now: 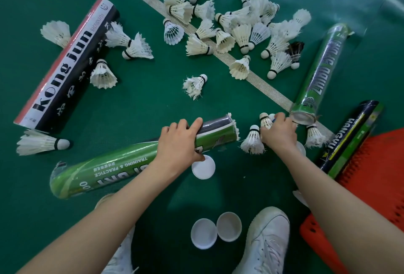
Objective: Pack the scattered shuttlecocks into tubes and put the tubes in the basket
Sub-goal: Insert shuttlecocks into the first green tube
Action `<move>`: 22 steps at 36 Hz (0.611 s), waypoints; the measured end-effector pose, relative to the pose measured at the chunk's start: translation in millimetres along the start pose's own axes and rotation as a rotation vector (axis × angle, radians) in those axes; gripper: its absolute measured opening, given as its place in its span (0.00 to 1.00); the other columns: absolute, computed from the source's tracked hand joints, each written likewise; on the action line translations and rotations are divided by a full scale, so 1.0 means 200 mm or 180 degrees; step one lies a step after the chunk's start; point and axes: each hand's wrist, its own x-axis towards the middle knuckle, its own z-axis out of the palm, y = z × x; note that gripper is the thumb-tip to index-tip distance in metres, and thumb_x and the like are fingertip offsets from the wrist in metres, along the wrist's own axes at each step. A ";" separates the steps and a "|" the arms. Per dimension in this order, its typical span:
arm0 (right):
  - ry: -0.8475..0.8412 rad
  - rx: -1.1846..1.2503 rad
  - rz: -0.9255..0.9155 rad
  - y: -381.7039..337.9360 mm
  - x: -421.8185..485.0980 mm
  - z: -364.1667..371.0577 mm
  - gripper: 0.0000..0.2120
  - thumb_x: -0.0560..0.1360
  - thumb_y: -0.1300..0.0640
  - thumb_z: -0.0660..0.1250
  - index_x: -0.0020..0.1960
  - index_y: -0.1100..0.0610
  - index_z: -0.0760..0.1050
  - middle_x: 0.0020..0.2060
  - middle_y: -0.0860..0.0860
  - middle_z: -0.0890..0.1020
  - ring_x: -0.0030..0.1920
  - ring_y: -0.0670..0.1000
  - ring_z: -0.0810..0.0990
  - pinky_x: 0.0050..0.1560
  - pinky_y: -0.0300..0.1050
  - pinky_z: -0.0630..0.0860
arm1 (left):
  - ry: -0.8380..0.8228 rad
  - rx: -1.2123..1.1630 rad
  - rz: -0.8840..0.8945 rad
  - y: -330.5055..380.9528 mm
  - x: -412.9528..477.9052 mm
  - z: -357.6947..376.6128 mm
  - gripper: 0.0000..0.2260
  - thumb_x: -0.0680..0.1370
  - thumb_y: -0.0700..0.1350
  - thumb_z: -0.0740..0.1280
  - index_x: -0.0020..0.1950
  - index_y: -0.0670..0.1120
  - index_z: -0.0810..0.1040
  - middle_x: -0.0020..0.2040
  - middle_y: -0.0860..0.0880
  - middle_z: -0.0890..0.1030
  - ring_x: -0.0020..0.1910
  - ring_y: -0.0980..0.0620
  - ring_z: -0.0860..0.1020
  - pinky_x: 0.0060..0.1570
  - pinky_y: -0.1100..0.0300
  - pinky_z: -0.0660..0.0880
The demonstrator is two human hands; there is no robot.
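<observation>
The left hand [181, 142] grips the green tube [122, 164] near its open end, fingers curled over the top. The tube lies on the green floor [142, 98] close in front of the person. Its long axis runs from the closed end at the near left up to the mouth at the right. Feather tips poke past the rim, so it looks part filled.

That mouth faces the right hand [278, 135], which is near it and about level with it. The right hand is clenched over a shuttlecock [265, 120] whose cork sticks out beyond the knuckles, pointing away from the person. A second cork seems to show just beside it, but I cannot tell whether that one is held too.

The coming move, as I judge it, is a short carry leftward to the mouth, cork turned to lead in. A loose shuttlecock [252, 140] stands on its feathers between the mouth and the right hand and could get knocked over. A second green tube [321, 72] ends just beside the right hand on its far side, so the freer room is on the near side, where a white cap [203, 167] lies by the left thumb.

The main heap of shuttlecocks [240, 31] lies across the white line [269, 90], well apart from both hands. The red basket [376, 164] sits at the near right, beside the right forearm.
</observation>
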 end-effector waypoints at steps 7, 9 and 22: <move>-0.0240 -0.0103 -0.0015 -0.02 0.00 0.04 0.25 0.77 0.48 0.62 0.65 0.65 0.66 0.61 0.62 0.73 0.61 0.63 0.70 0.58 0.54 0.70 | -0.0003 -0.0065 -0.0012 -0.01 -0.01 0.02 0.41 0.66 0.64 0.73 0.72 0.54 0.58 0.56 0.48 0.72 0.55 0.46 0.71 0.55 0.53 0.66; -0.0321 -0.0113 0.0016 -0.03 0.00 0.04 0.23 0.78 0.48 0.60 0.63 0.65 0.66 0.59 0.62 0.75 0.59 0.63 0.72 0.56 0.53 0.71 | 0.0000 -0.0128 -0.0041 -0.02 -0.01 0.03 0.41 0.66 0.64 0.73 0.73 0.54 0.58 0.56 0.48 0.72 0.55 0.46 0.71 0.56 0.53 0.66; -0.0133 0.1468 -0.1282 -0.26 -0.04 -0.18 0.13 0.75 0.50 0.66 0.58 0.53 0.76 0.50 0.51 0.78 0.48 0.51 0.77 0.43 0.43 0.73 | 0.0161 -0.0269 -0.0277 -0.15 -0.03 0.01 0.44 0.64 0.64 0.74 0.74 0.54 0.57 0.57 0.48 0.73 0.56 0.46 0.72 0.57 0.52 0.66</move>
